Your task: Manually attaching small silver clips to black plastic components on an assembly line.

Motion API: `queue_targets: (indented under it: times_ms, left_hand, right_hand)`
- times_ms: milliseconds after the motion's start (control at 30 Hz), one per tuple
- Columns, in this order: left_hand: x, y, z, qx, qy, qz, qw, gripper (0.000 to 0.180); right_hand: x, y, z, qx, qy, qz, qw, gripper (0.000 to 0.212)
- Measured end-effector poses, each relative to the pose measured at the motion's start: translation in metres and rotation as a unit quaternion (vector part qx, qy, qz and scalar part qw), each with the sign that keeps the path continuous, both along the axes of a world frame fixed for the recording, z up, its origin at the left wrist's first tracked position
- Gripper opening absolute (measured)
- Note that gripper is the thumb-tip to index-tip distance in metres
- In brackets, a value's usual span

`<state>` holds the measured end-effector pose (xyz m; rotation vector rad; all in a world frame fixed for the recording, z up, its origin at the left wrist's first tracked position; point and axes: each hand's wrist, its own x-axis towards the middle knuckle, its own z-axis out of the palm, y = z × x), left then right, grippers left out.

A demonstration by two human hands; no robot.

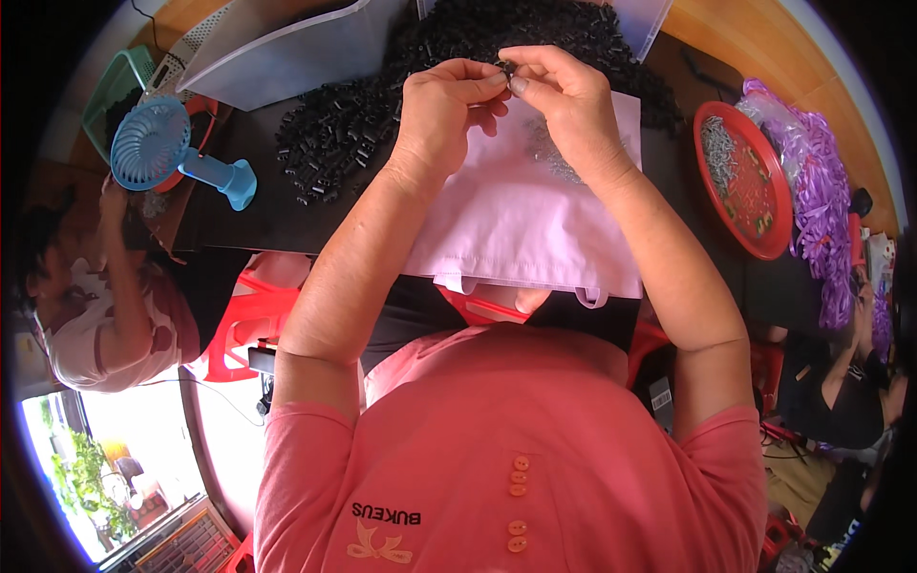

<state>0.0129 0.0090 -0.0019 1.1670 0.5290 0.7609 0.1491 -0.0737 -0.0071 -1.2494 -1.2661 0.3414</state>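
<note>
Above a pink cloth bag [521, 224], my left hand [447, 107] and my right hand [571, 103] meet fingertip to fingertip. Between their thumbs and forefingers is a small dark part [507, 69], mostly covered by the fingers. Both hands are closed in a pinch on it. Little silvery metal pieces [549, 158] lie scattered on the bag, partly hidden by my right hand. Behind and to the left of my hands spreads a big heap of small black cylindrical parts [334, 143].
A translucent plastic bin [287, 72] stands at the back left, near a blue fan [153, 143]. On the right are a red tray [780, 205] holding metal pieces and a pile of purple ribbon-like strips [823, 210]. Other people sit at the left and right, beside red stools [250, 315].
</note>
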Motion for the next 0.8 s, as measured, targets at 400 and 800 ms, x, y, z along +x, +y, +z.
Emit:
queue_targets:
  times_ms: [400, 800]
  left_hand:
    - [0.001, 0.001, -0.004, -0.015, -0.008, -0.012, 1.000, 0.009]
    - [-0.002, -0.002, 0.004, -0.082, -0.048, -0.069, 0.993, 0.020]
  right_hand:
    - [-0.003, 0.006, -0.003, 0.086, -0.328, -0.138, 0.931, 0.031]
    - [0.015, 0.000, 0.005, 0.156, -0.396, -0.159, 0.891, 0.032]
